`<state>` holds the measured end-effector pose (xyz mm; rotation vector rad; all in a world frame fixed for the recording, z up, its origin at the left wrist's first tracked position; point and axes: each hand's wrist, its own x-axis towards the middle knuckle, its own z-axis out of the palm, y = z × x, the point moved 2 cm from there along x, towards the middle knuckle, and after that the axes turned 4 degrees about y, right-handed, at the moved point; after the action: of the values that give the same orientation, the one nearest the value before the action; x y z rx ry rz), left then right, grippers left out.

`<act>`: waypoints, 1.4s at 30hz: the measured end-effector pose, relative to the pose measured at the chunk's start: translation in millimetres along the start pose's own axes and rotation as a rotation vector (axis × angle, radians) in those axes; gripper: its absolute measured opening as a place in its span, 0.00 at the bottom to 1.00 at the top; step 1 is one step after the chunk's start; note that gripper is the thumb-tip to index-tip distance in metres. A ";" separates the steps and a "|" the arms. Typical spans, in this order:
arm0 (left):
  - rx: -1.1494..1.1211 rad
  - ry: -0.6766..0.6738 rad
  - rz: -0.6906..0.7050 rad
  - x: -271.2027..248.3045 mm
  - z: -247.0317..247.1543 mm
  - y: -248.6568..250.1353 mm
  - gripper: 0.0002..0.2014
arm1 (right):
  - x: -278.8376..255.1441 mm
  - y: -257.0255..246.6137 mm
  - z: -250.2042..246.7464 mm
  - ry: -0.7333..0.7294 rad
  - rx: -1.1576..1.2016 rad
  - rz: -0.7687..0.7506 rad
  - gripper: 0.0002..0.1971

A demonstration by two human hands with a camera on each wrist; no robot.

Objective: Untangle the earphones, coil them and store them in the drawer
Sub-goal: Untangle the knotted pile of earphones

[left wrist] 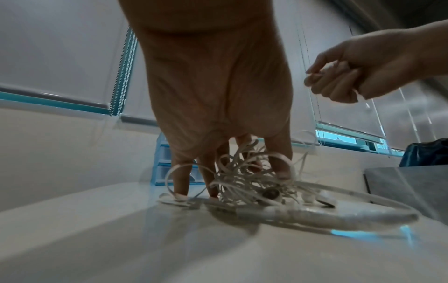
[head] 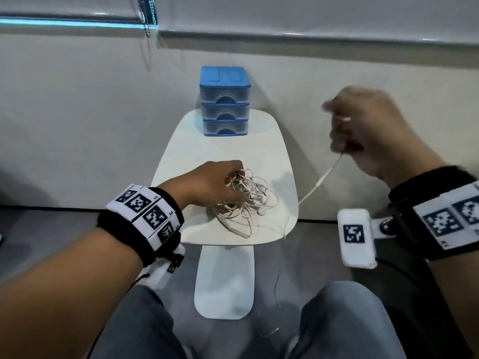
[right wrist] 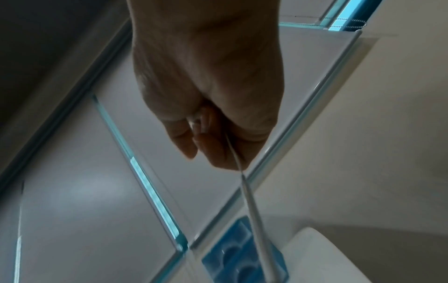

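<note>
A tangle of white earphones [head: 246, 198] lies on the small white table [head: 261, 151], near its front edge. My left hand [head: 220, 185] is down on the left side of the tangle, its fingers [left wrist: 281, 164] pushed into the cable loops [left wrist: 244, 178] and pressing to the tabletop. My right hand [head: 363, 125] is raised to the right of the table, its fingers curled round one strand of cable [head: 318, 182]; that strand runs taut down to the tangle, with an inline remote on it. In the right wrist view the cable [right wrist: 252, 201] leaves the closed right hand [right wrist: 213, 137]. A blue three-drawer unit [head: 225, 102] stands at the table's far end, drawers closed.
A loose end of cable [head: 277, 286] hangs off the table's front edge down between my knees. The table's white foot [head: 224, 281] lies on the grey floor. A wall and window blinds with bead chains [head: 148, 14] are behind the table.
</note>
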<state>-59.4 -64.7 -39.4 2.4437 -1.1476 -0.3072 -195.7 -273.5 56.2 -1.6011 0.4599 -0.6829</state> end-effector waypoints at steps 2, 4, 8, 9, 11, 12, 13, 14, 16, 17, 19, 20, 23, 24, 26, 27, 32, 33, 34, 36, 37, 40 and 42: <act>-0.008 -0.003 -0.002 1.8 0.9 -0.5 0.17 | -7.3 21.8 13.1 -0.173 -0.205 0.034 0.11; -0.019 0.005 0.008 2.8 2.7 -1.1 0.17 | -18.5 43.1 27.9 -0.346 -0.389 0.065 0.05; -0.042 0.018 0.006 1.8 4.7 -4.5 0.14 | -38.1 75.1 54.2 -0.619 -0.721 0.055 0.14; -0.041 0.020 0.004 1.6 4.4 -5.5 0.14 | -41.9 80.4 60.7 -0.658 -0.771 0.041 0.16; -0.044 0.031 0.010 1.7 3.1 -7.1 0.13 | -46.4 89.7 73.5 -0.720 -0.838 0.003 0.20; -0.048 0.042 0.015 1.8 2.8 -7.5 0.12 | -48.6 93.7 79.1 -0.747 -0.853 -0.010 0.22; -0.051 0.056 0.017 1.9 2.2 -7.4 0.12 | -49.8 97.7 84.1 -0.767 -0.866 -0.017 0.24; -0.053 0.067 0.015 2.1 1.9 -7.2 0.11 | -50.7 100.2 87.4 -0.777 -0.886 -0.025 0.24; -0.050 0.079 0.003 3.2 0.2 -7.7 0.12 | -49.3 102.3 90.4 -0.784 -0.918 -0.008 0.21; -0.043 0.077 -0.003 3.9 -1.0 -8.6 0.13 | -48.2 102.7 90.6 -0.784 -0.903 0.028 0.18; -0.007 0.073 -0.020 5.9 -5.2 -10.6 0.16 | -46.2 102.7 89.5 -0.772 -0.864 0.101 0.15; 0.017 0.076 -0.024 6.7 -7.9 -11.0 0.17 | -45.7 102.7 88.9 -0.766 -0.860 0.115 0.15; 0.034 0.052 -0.035 7.0 -15.2 -12.0 0.16 | -44.6 106.5 87.0 -0.732 -0.836 0.157 0.09; 0.017 0.017 -0.043 5.2 -17.4 -12.9 0.16 | -44.1 108.0 86.3 -0.709 -0.821 0.170 0.08; 0.012 -0.072 -0.052 -0.1 -20.0 -14.9 0.17 | -43.2 111.5 86.1 -0.666 -0.790 0.184 0.07; 0.024 -0.096 -0.051 -2.0 -20.3 -16.6 0.17 | -43.0 113.6 86.0 -0.650 -0.774 0.190 0.05; 0.019 0.007 -0.073 -4.3 -23.0 -20.2 0.13 | -42.1 119.1 80.3 -0.575 -0.710 0.125 0.15; 0.024 0.020 -0.081 -5.2 -23.2 -19.8 0.15 | -43.0 119.3 79.3 -0.577 -0.680 0.115 0.16; 0.023 0.030 -0.094 -5.9 -23.4 -19.5 0.17 | -44.2 119.0 78.0 -0.584 -0.644 0.104 0.16; -0.021 0.062 -0.126 -7.7 -24.5 -19.4 0.20 | -46.7 117.8 77.2 -0.605 -0.585 0.078 0.17; -0.068 0.078 -0.150 -8.6 -24.7 -19.5 0.20 | -47.4 118.3 76.6 -0.614 -0.559 0.073 0.18; -0.218 0.087 -0.211 -11.0 -21.4 -20.6 0.19 | -47.1 123.2 76.6 -0.601 -0.503 0.088 0.20; -0.257 0.074 -0.229 -12.4 -18.5 -20.0 0.19 | -47.5 125.7 76.9 -0.599 -0.528 0.084 0.13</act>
<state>-46.9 -38.5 -32.0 2.3360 -0.7471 -0.4019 -168.7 -203.8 -79.3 -2.1614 0.2651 0.0163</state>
